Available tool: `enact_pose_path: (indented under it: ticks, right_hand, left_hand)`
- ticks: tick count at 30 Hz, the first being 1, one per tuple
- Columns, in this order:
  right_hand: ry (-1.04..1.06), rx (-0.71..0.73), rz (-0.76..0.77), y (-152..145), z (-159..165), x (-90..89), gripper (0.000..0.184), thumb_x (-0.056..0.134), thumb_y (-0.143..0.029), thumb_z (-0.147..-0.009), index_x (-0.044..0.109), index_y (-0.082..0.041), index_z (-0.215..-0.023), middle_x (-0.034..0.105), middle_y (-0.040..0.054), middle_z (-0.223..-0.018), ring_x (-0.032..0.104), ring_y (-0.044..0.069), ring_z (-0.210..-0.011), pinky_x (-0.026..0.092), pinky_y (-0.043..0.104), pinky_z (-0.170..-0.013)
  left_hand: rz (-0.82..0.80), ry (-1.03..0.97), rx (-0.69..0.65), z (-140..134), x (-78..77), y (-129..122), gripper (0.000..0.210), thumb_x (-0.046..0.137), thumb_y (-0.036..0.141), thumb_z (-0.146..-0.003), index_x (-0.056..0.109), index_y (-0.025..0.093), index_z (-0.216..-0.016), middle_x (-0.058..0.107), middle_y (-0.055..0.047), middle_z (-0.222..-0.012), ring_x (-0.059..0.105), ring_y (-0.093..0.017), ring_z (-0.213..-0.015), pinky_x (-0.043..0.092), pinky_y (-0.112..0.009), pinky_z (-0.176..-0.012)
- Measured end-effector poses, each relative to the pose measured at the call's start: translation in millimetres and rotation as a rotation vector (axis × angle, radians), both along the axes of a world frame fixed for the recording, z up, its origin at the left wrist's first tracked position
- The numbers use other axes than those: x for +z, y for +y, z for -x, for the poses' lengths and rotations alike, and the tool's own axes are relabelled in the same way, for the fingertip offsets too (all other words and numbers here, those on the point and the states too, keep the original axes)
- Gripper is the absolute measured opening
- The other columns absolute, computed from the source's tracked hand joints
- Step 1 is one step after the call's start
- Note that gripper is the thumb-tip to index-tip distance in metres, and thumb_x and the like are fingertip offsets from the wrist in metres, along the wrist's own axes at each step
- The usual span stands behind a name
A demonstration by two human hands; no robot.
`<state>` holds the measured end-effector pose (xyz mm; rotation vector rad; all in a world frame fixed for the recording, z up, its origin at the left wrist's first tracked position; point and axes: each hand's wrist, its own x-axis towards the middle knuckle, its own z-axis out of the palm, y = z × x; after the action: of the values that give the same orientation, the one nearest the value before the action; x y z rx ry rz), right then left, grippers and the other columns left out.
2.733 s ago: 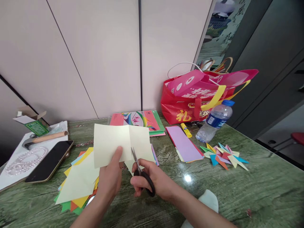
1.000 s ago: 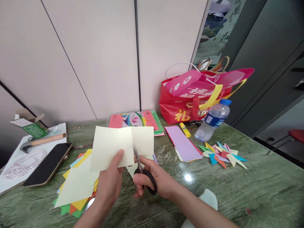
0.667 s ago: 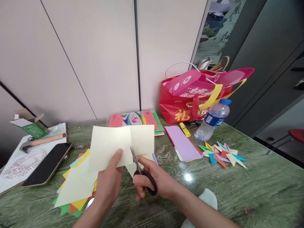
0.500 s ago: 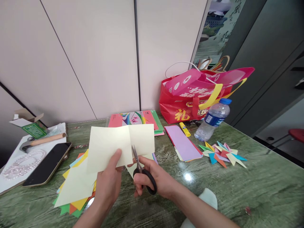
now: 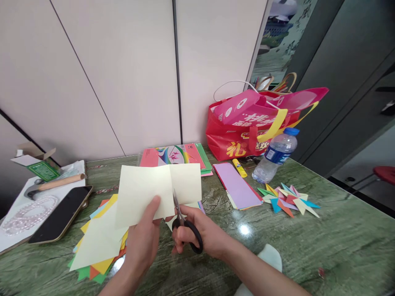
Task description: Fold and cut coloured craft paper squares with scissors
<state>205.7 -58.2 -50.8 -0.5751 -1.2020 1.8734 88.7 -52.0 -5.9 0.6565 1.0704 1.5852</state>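
Observation:
A pale cream sheet of paper [image 5: 143, 187] is pinched in my left hand [image 5: 143, 238], thumb on its near face. It is cut partway up from its lower edge, along a line right of its middle. My right hand [image 5: 203, 230] grips a pair of scissors [image 5: 191, 232] by black handles, blades pointing up into the cut. How far the blades are parted is hard to make out. Behind the right fingers, more paper on the table is partly hidden. To the left lies a fanned pile of coloured paper [image 5: 98, 246], cream on top.
On the right are a stack of purple strips [image 5: 236, 185], a glue stick [image 5: 240, 167], a water bottle [image 5: 276, 154], folded paper stars [image 5: 290, 198] and a red bag [image 5: 240, 127]. A phone [image 5: 61, 213], hammer [image 5: 55, 184] and beads [image 5: 31, 213] lie left. Paper packs [image 5: 173, 155] lie behind.
The cream sheet has shifted slightly right and down in my left hand. My right hand and the scissors stay at the cut, nearly unmoved. The camera view has shifted a little.

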Motion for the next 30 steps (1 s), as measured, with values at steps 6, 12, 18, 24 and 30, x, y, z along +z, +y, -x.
enact_pose_path:
  ticks: [6,12,18,24,30]
  right_hand:
    - [0.000,-0.063,-0.028,0.9,3.3,2.2,0.050,0.070,-0.053,-0.057,0.054,-0.014,-0.084,0.051,-0.0020,-0.065,0.050,0.010,-0.055,0.044,0.027,-0.059]
    - [-0.015,-0.095,-0.032,2.6,3.1,0.0,0.054,0.070,-0.057,-0.054,0.055,-0.014,-0.084,0.052,-0.0011,-0.066,0.050,0.011,-0.058,0.043,0.027,-0.062]
    - [-0.017,-0.102,-0.049,2.1,2.7,0.6,0.053,0.069,-0.056,-0.055,0.056,-0.014,-0.084,0.049,-0.0023,-0.065,0.048,0.010,-0.058,0.044,0.027,-0.061]
    - [0.006,-0.103,-0.043,2.2,3.1,1.8,0.050,0.071,-0.055,-0.055,0.056,-0.015,-0.081,0.045,-0.0036,-0.064,0.043,0.008,-0.056,0.046,0.026,-0.061]
    - [0.003,-0.108,-0.025,2.4,2.9,0.5,0.049,0.071,-0.054,-0.055,0.056,-0.014,-0.081,0.043,-0.0039,-0.063,0.043,0.008,-0.056,0.046,0.027,-0.059]
  left_hand:
    - [0.080,-0.020,0.010,-7.1,-4.2,-6.6,0.030,0.069,0.023,-0.062,0.060,0.020,-0.090,0.059,0.003,-0.064,0.057,-0.014,-0.066,0.048,-0.027,-0.066]
    - [0.081,-0.008,0.029,-8.9,-6.8,-9.5,0.026,0.070,0.023,-0.060,0.059,0.017,-0.083,0.057,0.005,-0.056,0.056,-0.012,-0.058,0.048,-0.026,-0.066]
    - [0.078,-0.015,0.040,-10.1,-8.8,-6.4,0.039,0.069,0.023,-0.062,0.059,0.016,-0.100,0.063,0.001,-0.071,0.057,-0.013,-0.063,0.048,-0.026,-0.068]
    - [0.111,-0.034,0.084,-10.3,-7.8,-7.8,0.050,0.069,0.022,-0.062,0.056,0.020,-0.111,0.063,-0.004,-0.102,0.058,-0.016,-0.086,0.046,-0.025,-0.070]
    - [0.129,-0.028,0.065,-10.0,-7.9,-8.1,0.047,0.069,0.023,-0.064,0.057,0.019,-0.110,0.064,-0.004,-0.097,0.058,-0.015,-0.080,0.047,-0.026,-0.072]
